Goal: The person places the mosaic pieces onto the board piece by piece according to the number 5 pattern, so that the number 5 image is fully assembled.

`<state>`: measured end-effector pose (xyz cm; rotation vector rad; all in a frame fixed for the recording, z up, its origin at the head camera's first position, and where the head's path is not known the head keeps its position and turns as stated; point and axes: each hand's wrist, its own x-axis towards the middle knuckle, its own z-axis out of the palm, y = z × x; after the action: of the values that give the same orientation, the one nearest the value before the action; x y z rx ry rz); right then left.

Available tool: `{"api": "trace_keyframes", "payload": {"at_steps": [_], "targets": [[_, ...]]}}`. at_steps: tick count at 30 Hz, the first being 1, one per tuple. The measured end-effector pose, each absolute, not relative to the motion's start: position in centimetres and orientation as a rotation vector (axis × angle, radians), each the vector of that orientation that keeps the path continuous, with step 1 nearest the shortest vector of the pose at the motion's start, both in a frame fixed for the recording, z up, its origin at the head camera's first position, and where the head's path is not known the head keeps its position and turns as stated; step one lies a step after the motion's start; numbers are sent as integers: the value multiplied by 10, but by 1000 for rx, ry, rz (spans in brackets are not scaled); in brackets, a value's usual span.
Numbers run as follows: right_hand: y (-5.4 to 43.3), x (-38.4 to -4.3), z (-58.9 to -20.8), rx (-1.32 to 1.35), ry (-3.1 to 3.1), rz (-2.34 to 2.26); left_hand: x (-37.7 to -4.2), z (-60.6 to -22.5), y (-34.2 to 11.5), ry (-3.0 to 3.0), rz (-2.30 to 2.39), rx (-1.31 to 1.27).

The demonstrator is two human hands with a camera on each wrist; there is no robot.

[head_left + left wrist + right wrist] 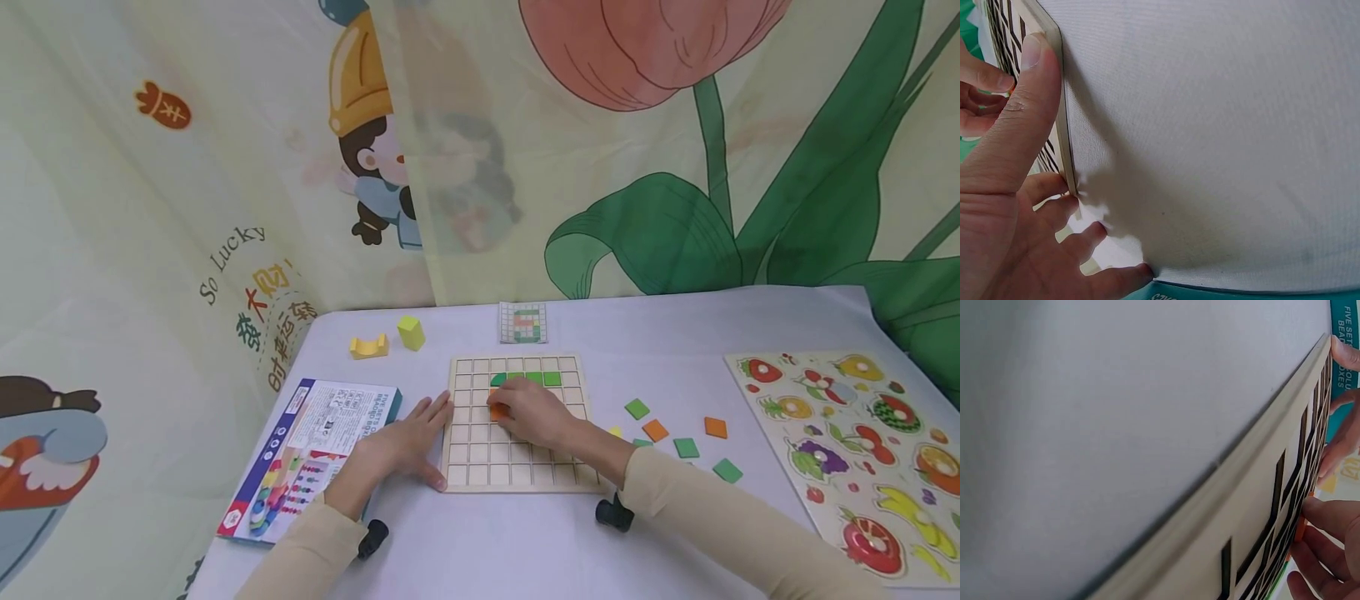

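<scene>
A wooden grid board lies in the middle of the table, with a row of green tiles near its far side. Over the board, my right hand pinches an orange square tile just below the left end of that row. In the right wrist view, the thumb and a finger meet on the orange edge of the tile. My left hand rests at the board's left edge, fingers extended and spread, the thumb touching the near corner. The right hand hides part of the grid.
Loose green and orange tiles lie right of the board. A pattern card sits behind it. At left are a printed box, a yellow arch block and a yellow-green block. A fruit picture board lies far right.
</scene>
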<state>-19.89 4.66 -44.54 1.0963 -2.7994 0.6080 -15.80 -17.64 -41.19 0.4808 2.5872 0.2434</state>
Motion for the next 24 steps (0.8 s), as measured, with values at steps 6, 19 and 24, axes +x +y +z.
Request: {"api": "trace_keyframes", "payload": {"at_steps": [6, 19, 24], "targets": [[47, -199, -445, 1084, -2808, 639, -158, -411, -176, 2586, 241, 481], [63, -201, -429, 960, -2993, 832, -158, -412, -177, 2578, 257, 472], [99, -203, -418, 867, -3024, 901, -158, -411, -177, 2586, 267, 471]]}}
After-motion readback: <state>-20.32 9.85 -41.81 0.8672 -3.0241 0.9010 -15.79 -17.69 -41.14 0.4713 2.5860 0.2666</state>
